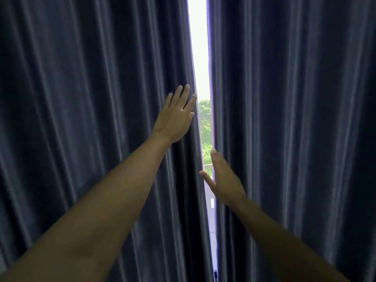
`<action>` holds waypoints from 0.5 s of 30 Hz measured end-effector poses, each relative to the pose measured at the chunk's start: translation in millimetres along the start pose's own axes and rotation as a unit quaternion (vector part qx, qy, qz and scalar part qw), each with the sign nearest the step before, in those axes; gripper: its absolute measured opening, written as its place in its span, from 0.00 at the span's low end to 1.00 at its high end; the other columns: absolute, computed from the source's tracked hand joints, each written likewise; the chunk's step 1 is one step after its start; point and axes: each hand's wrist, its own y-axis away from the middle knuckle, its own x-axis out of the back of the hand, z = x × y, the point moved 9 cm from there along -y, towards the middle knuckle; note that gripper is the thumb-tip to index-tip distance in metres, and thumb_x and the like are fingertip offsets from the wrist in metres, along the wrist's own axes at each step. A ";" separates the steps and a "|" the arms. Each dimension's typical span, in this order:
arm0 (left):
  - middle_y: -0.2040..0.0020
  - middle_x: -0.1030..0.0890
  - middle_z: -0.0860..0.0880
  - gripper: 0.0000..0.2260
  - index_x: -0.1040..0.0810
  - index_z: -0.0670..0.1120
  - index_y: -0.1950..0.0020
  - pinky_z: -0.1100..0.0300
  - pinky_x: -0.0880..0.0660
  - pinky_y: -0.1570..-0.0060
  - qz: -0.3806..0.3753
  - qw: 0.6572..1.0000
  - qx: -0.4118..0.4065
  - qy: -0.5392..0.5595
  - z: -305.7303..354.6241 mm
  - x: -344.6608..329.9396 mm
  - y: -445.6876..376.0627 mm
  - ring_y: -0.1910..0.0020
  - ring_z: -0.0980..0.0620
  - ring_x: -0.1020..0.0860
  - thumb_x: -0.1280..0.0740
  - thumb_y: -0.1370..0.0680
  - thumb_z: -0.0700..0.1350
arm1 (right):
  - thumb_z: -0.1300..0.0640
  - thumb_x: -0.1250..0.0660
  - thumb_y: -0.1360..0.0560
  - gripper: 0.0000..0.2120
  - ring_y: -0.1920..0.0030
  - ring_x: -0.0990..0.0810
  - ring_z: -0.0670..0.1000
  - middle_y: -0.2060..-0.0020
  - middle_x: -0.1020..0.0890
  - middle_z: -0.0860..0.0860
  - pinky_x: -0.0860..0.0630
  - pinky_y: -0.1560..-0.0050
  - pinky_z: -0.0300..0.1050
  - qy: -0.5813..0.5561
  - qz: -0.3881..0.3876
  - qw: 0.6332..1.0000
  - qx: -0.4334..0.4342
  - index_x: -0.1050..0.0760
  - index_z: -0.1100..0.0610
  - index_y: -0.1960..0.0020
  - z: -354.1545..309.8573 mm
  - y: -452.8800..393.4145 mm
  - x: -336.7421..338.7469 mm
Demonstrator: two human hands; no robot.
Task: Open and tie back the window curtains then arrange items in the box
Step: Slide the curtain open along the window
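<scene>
Both my arms reach forward. My left hand (pixel 176 117), fingers straight, lies on the left curtain (pixel 91 119) edge; my right hand (pixel 223 178), flat and lower, meets the right curtain (pixel 295 119) beside the narrow gap (pixel 200 58).

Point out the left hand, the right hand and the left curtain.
left hand (pixel 175 119): head view, on the back of the hand.
right hand (pixel 224 180): head view, on the back of the hand.
left curtain (pixel 81 98): head view, on a fold in the middle of its cloth.

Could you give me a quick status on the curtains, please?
Left hand and right hand open at curtain edges. Curtains barely parted. Nothing in the way.
</scene>
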 end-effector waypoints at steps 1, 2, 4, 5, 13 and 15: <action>0.22 0.49 0.41 0.23 0.47 0.44 0.23 0.47 0.52 0.25 0.011 1.000 -0.005 -0.011 0.1 1.0 -8.7 0.23 0.42 0.52 0.47 0.17 0.46 | 0.37 0.47 0.21 0.36 0.24 0.57 0.41 0.22 0.53 0.45 0.49 0.25 0.41 -0.020 0.016 1.000 0.003 0.57 0.53 0.21 -4.9 -3.5 -2.1; 0.22 0.49 0.40 0.23 0.47 0.43 0.23 0.47 0.53 0.25 0.010 1.000 -0.004 -0.012 -1.2 2.4 -17.3 0.23 0.42 0.53 0.48 0.17 0.47 | 0.37 0.47 0.21 0.36 0.24 0.57 0.40 0.22 0.53 0.44 0.48 0.27 0.39 -0.039 0.020 0.999 -0.005 0.58 0.52 0.21 -5.3 -8.3 -4.3; 0.22 0.49 0.40 0.22 0.46 0.41 0.23 0.47 0.54 0.26 0.013 0.999 -0.031 -0.027 4.6 -0.2 -35.5 0.23 0.42 0.52 0.49 0.16 0.47 | 0.37 0.46 0.21 0.37 0.24 0.55 0.39 0.22 0.54 0.42 0.46 0.28 0.38 -0.069 0.021 0.997 -0.006 0.59 0.50 0.21 -11.2 -17.6 -14.5; 0.22 0.48 0.40 0.22 0.45 0.40 0.24 0.46 0.53 0.26 0.017 0.998 -0.047 -0.039 7.8 -3.1 -42.1 0.23 0.42 0.51 0.50 0.17 0.47 | 0.36 0.45 0.22 0.38 0.24 0.54 0.39 0.22 0.54 0.42 0.45 0.28 0.39 -0.090 0.028 0.996 -0.007 0.60 0.49 0.21 -9.5 -23.1 -19.7; 0.24 0.41 0.40 0.24 0.39 0.38 0.26 0.46 0.51 0.26 0.044 0.986 -0.023 -0.162 -1.4 -50.8 -86.7 0.24 0.44 0.45 0.52 0.18 0.50 | 0.31 0.35 0.30 0.48 0.26 0.54 0.34 0.24 0.54 0.34 0.49 0.30 0.32 -0.261 0.042 0.964 0.002 0.61 0.42 0.23 21.7 -82.4 -65.2; 0.24 0.40 0.39 0.24 0.38 0.39 0.26 0.45 0.52 0.25 0.041 0.980 -0.010 -0.193 -10.6 -65.2 -93.4 0.24 0.43 0.45 0.48 0.19 0.49 | 0.31 0.40 0.27 0.45 0.25 0.58 0.37 0.24 0.58 0.37 0.52 0.26 0.37 -0.255 0.042 0.965 0.034 0.63 0.43 0.23 21.1 -94.5 -81.1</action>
